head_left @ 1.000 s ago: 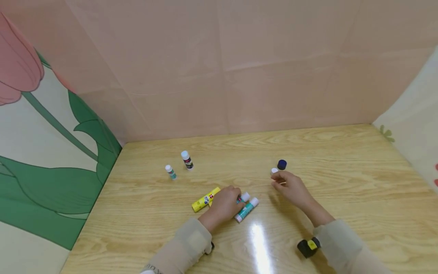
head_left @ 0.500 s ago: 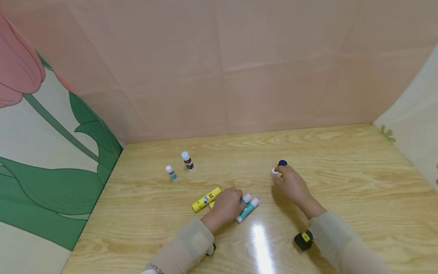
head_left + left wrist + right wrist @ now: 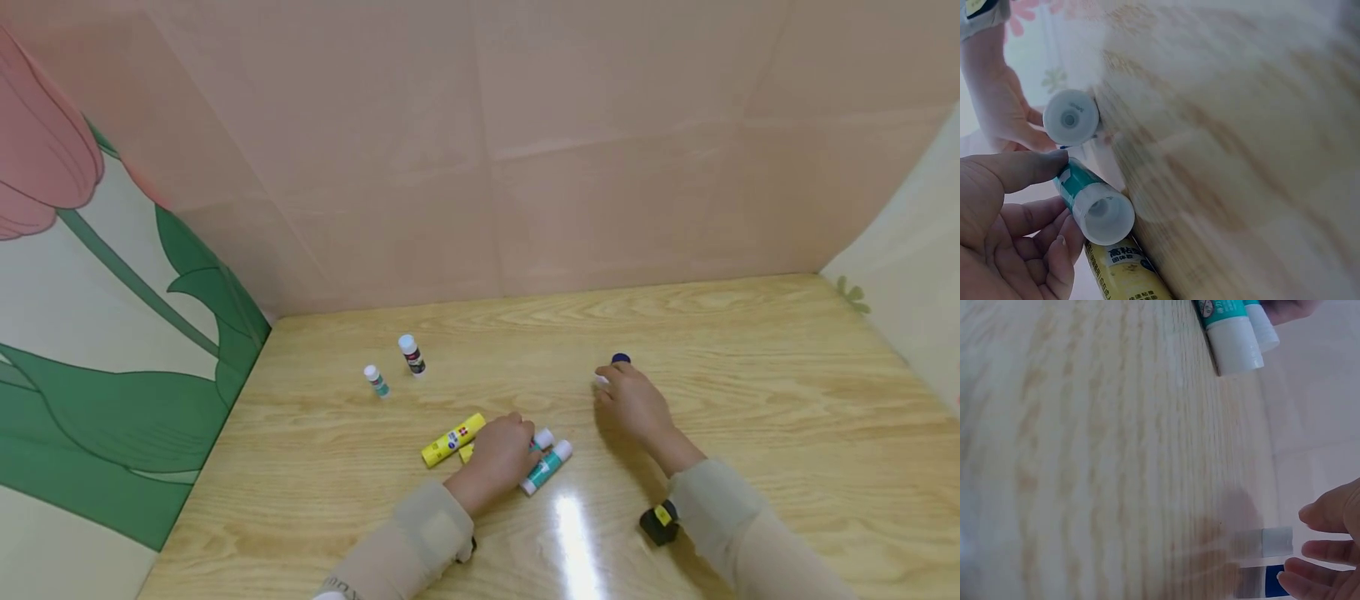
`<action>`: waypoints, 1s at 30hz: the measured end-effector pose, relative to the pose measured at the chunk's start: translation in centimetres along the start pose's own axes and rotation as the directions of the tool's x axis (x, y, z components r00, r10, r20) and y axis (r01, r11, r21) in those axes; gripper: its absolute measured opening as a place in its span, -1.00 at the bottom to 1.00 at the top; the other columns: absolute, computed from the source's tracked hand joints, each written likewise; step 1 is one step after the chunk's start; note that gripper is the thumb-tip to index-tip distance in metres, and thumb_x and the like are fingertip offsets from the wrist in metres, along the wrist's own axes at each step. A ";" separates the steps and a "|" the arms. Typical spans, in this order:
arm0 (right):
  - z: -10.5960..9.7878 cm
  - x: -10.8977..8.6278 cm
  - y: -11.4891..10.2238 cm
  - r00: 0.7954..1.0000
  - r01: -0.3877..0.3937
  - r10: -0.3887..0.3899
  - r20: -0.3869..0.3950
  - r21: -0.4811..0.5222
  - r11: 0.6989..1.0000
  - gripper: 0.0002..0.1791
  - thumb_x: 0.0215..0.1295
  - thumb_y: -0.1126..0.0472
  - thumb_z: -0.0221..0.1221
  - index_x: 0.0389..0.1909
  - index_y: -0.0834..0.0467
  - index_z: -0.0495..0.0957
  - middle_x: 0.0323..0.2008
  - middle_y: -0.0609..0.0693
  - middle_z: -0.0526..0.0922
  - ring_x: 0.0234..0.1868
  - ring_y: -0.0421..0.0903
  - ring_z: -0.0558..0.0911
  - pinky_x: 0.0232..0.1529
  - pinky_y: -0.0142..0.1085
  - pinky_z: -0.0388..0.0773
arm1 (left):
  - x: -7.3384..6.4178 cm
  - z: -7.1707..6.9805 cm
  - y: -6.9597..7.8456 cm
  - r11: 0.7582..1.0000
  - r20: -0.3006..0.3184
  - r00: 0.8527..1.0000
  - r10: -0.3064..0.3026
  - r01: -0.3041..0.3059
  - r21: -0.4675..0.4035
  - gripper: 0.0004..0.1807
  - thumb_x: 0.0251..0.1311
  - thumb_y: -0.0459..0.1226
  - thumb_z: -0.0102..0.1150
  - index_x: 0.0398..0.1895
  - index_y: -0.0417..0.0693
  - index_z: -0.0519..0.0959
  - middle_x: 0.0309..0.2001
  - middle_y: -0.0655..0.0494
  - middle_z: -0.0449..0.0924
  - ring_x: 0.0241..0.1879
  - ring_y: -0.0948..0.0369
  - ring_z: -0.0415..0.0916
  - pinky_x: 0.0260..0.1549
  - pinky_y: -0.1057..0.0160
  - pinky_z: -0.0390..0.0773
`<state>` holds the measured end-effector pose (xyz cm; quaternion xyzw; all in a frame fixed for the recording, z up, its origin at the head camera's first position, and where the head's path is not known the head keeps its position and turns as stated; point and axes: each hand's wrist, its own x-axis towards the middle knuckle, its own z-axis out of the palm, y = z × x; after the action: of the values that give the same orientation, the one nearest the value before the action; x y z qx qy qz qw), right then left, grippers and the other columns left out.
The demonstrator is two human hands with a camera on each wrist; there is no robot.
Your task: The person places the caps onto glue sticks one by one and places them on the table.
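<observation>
My left hand pinches a teal glue stick between thumb and fingers, low over the table. A second teal glue stick lies just to its right. Two yellow glue sticks lie at the hand's left: one yellow glue stick is in plain sight, the other yellow glue stick is mostly covered by the hand. My right hand reaches over a small white cap. Its thumb and fingers are spread, with a gap to the white cap. Beside that stands a dark blue cap, close to the fingertips.
On the left of the wooden table stand two upright glue sticks: a small teal glue stick and a larger dark-labelled glue stick. A pink cloth hangs along the back edge, with printed cloth at both sides.
The right hand has moved slightly inward and forward over the white cap, now covering most of both caps in the head view. The left hand has stayed nearly still on the glue stick.
</observation>
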<state>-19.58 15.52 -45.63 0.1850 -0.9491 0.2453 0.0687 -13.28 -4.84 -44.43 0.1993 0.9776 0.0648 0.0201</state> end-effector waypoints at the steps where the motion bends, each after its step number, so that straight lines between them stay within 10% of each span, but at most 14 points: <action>1: 0.1 0.0 0.0 1.000 0.003 -0.003 0.001 -0.004 1.000 -0.68 0.08 0.33 0.09 -0.14 0.41 0.42 -0.18 0.32 0.42 -0.18 0.24 0.45 -0.18 0.00 0.39 | 0.0 0.1 0.0 1.000 -0.001 1.000 0.001 -0.001 0.006 -0.77 -0.01 -0.10 0.14 -0.62 -0.01 0.45 -0.62 0.20 0.24 -0.64 0.30 0.20 -0.73 0.38 0.19; 30: 0.8 0.2 0.4 0.999 0.031 -0.033 -0.027 -0.052 0.998 -0.80 0.09 0.36 0.08 -0.29 0.41 0.48 -0.35 0.27 0.46 -0.33 0.17 0.48 -0.28 -0.03 0.41 | 0.4 0.6 0.8 0.981 0.059 0.998 0.001 -0.013 0.196 -0.78 -0.01 -0.06 0.12 -0.61 0.04 0.45 -0.61 0.20 0.29 -0.61 0.29 0.25 -0.69 0.38 0.24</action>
<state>-19.96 15.41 -46.43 0.1949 -0.9510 0.2220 0.0908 -13.30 -3.84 -44.93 0.2057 0.9775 -0.0377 0.0288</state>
